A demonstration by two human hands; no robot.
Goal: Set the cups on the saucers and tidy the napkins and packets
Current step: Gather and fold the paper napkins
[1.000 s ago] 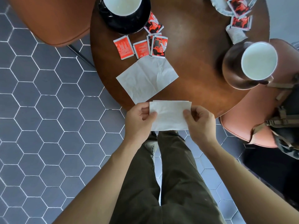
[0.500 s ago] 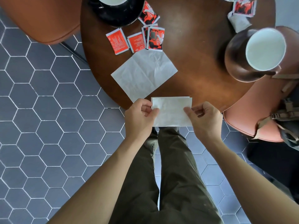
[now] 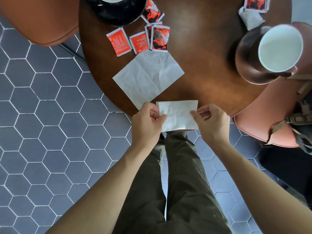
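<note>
While hands pinch side edges, folded napkin (image 3: 178, 116) white, creased, rectangular.

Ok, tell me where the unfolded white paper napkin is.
In the head view the unfolded white paper napkin lies flat on the round wooden table, just below the red packets and above the left hand.

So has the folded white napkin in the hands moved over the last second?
Yes, slightly: the folded white napkin has edged farther in over the round brown wooden table, judged against the nearest corner of the flat unfolded napkin.
</note>
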